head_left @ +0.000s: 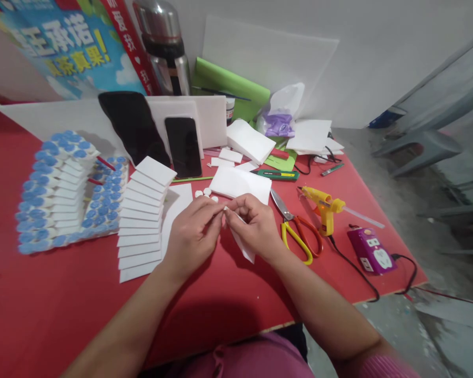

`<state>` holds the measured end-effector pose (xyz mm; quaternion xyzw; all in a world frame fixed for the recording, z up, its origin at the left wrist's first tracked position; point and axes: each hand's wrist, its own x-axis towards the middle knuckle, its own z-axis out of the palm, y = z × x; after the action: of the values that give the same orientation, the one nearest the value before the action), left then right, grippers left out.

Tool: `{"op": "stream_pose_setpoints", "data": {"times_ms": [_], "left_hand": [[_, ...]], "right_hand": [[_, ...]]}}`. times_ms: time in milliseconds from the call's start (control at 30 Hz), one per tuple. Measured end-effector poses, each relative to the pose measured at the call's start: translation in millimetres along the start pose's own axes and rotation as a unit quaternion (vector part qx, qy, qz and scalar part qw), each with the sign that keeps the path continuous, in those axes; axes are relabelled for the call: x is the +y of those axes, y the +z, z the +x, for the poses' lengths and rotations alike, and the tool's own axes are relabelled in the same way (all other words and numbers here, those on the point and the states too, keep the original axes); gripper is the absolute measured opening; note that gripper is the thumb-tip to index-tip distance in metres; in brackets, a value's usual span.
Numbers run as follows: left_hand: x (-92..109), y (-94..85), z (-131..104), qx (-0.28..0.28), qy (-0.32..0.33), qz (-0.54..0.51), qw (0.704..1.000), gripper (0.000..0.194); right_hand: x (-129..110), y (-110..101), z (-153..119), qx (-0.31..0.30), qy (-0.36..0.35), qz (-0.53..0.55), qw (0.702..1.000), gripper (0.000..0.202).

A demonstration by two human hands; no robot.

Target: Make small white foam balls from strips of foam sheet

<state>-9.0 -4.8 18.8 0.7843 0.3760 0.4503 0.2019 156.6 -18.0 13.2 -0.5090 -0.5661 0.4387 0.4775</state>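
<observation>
Over the front middle of the table, my two hands meet with fingertips close together. My left hand [195,231] is closed in a pinch at the upper end of a white paper strip [243,247]. My right hand [254,223] grips the same strip, whose loose end hangs below the palm. The pinched end is mostly hidden by the fingers. Just beyond my left hand lie several small white paper rolls [207,192]. Behind my right hand is a stack of white paper [242,184]. To my left, folded white strips [142,220] are stacked like steps.
A blue-and-white paper model [51,194] stands far left. On the right are scissors [297,231], a yellow glue gun [324,207] with its cord and a purple power box [372,252]. A green cutter [276,175], two phones [183,147] and a thermos [161,47] stand or lie behind.
</observation>
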Motion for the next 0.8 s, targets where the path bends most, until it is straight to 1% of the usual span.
{"op": "stream_pose_setpoints", "data": {"times_ms": [67, 133, 233, 300, 367, 533, 633, 700, 733, 767, 800], "left_hand": [[0.0, 0.1, 0.8, -0.008, -0.04, -0.055, 0.998, 0.021], [-1.1, 1.0, 1.2, -0.012, -0.09, -0.114, 0.989, 0.018], [-4.4, 3.0, 0.8, 0.002, -0.173, -0.189, 0.967, 0.011], [-6.5, 3.6, 0.5, 0.012, -0.197, -0.216, 0.956, 0.009], [-7.0, 3.6, 0.2, 0.016, -0.188, -0.206, 0.96, 0.009], [-2.6, 4.7, -2.0, 0.011, -0.118, -0.109, 0.987, 0.017], [-1.5, 6.4, -4.1, 0.006, -0.084, -0.065, 0.994, 0.02], [-2.8, 6.4, -4.4, 0.006, -0.076, -0.051, 0.996, 0.019], [-3.8, 5.9, -4.0, 0.009, -0.079, -0.052, 0.995, 0.018], [-4.8, 4.9, -3.1, 0.013, -0.086, -0.059, 0.994, 0.017], [-5.8, 3.7, -2.0, 0.017, -0.095, -0.07, 0.993, 0.015]], "right_hand": [[-0.7, -3.0, 1.1, -0.004, -0.005, -0.014, 1.0, 0.011], [-0.4, -5.9, 2.7, -0.012, -0.01, -0.01, 1.0, 0.01], [0.7, -8.9, 4.5, -0.036, -0.014, 0.007, 0.999, 0.01], [1.2, -9.6, 4.8, -0.047, -0.016, -0.004, 0.999, 0.009], [1.3, -9.5, 4.6, -0.042, -0.014, -0.026, 0.999, 0.008], [1.3, -9.1, 3.7, -0.022, 0.015, -0.059, 0.998, 0.01], [0.4, -9.2, 1.8, -0.019, -0.001, -0.12, 0.993, 0.008], [-1.5, -8.9, 0.7, -0.018, -0.02, -0.16, 0.987, 0.009], [-2.9, -8.8, 0.7, -0.022, -0.023, -0.154, 0.988, 0.01], [-4.3, -9.1, 1.3, -0.031, -0.011, -0.119, 0.992, 0.012], [-5.7, -9.8, 2.6, -0.044, 0.018, -0.055, 0.997, 0.016]]}}
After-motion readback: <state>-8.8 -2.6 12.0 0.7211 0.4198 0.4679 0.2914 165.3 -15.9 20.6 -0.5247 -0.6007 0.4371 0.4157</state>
